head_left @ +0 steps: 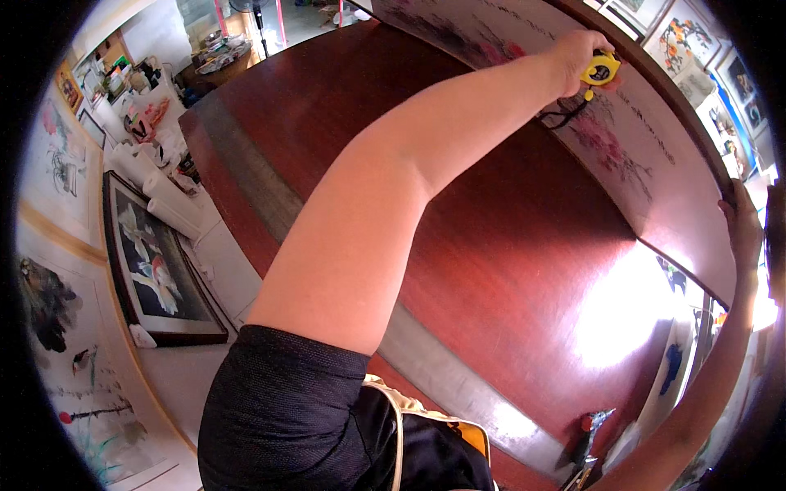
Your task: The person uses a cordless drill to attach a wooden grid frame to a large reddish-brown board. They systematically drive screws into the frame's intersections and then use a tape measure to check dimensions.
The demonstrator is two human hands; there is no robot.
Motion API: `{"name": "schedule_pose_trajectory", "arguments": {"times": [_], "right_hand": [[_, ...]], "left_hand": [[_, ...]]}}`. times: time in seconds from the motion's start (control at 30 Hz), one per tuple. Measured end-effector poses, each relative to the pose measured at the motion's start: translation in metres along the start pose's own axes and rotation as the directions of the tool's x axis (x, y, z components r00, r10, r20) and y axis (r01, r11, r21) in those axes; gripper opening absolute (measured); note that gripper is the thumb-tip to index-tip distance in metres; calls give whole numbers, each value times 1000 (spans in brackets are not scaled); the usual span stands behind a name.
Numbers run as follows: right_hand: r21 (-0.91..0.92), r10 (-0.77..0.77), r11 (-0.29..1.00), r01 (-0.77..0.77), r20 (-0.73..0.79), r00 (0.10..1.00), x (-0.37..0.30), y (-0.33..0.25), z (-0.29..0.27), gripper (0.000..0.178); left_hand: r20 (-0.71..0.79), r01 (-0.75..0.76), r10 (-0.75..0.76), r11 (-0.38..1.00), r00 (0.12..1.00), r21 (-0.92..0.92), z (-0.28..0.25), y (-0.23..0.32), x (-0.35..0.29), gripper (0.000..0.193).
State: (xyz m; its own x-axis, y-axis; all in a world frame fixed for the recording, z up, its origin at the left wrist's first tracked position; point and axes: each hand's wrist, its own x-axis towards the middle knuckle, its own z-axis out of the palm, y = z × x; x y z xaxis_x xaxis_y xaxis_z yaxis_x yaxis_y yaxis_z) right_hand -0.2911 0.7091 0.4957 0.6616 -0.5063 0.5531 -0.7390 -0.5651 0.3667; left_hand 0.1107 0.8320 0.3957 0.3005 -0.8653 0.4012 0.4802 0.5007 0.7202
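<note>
My left arm reaches across a dark red table [491,270], and my left hand [575,61] is closed around a yellow tape measure [602,70] with a black strap hanging from it. That hand is up against a long framed painting [610,135] of pink flowers and ink writing, which stands on edge along the table's far right side. At the far right my right hand [743,225] holds the painting's dark wooden frame near its end, fingers over the edge. Whether any tape blade is drawn out cannot be made out.
Grey bands [446,360] cross the tabletop, which glares brightly at right. A tool with a red part [596,421] lies near the lower right edge. On the left are a dark-framed flower picture [151,262], paper rolls [168,209] and a cluttered desk [221,61].
</note>
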Motion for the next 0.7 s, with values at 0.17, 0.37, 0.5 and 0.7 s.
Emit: {"name": "schedule_pose_trajectory", "arguments": {"times": [0.17, 0.37, 0.5, 0.7], "right_hand": [[-95, -58, 994, 54, -35, 998, -13, 31, -6, 36], [-53, 30, 998, -30, 0, 1000, 23, -54, -8, 26], [-89, 87, 993, -79, 94, 992, -8, -55, -26, 26], [-115, -47, 992, 48, 14, 999, -39, -71, -28, 25]], "left_hand": [[237, 192, -183, 981, 954, -15, -21, 9, 13, 24], [80, 13, -14, 1000, 997, 13, -40, 39, -6, 18], [166, 40, -42, 999, 985, 16, -30, 8, -7, 19], [95, 128, -125, 992, 988, -20, -57, 7, -31, 30]]}}
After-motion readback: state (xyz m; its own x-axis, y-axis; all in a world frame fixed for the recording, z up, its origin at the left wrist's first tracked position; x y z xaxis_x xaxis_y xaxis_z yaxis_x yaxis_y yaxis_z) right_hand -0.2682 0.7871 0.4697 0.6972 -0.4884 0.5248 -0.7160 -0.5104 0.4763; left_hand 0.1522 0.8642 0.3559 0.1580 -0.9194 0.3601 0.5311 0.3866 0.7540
